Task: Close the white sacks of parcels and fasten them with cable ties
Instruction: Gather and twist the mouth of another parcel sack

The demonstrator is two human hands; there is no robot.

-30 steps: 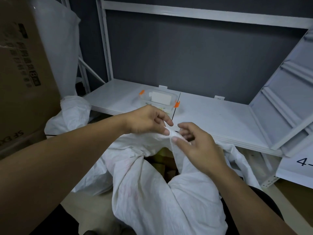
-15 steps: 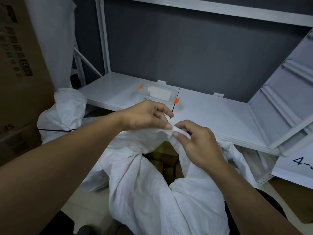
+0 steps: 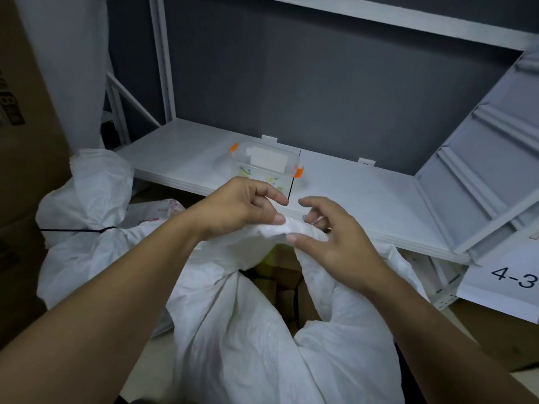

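A white woven sack (image 3: 233,339) stands in front of me, its mouth still gaping over cardboard parcels (image 3: 280,284) inside. My left hand (image 3: 239,208) pinches a bunched fold of the sack's rim between thumb and fingers. My right hand (image 3: 329,237) pinches the same gathered rim from the right, thumb under it, fingers spread above. A thin black cable tie (image 3: 290,185) sticks up just behind my left fingers. To the left lies a second white sack (image 3: 87,205), its neck cinched by a black cable tie (image 3: 78,229).
A white metal shelf (image 3: 364,199) runs behind the sack, carrying a clear plastic box with orange clips (image 3: 265,164). A slanted shelf panel (image 3: 481,158) leans at the right above a label reading 4-3 (image 3: 514,277). Large cardboard boxes (image 3: 26,141) stand at the left.
The camera has moved closer. My right fingers have opened out and spread above the rim, and more of the rim is bunched between the two hands.
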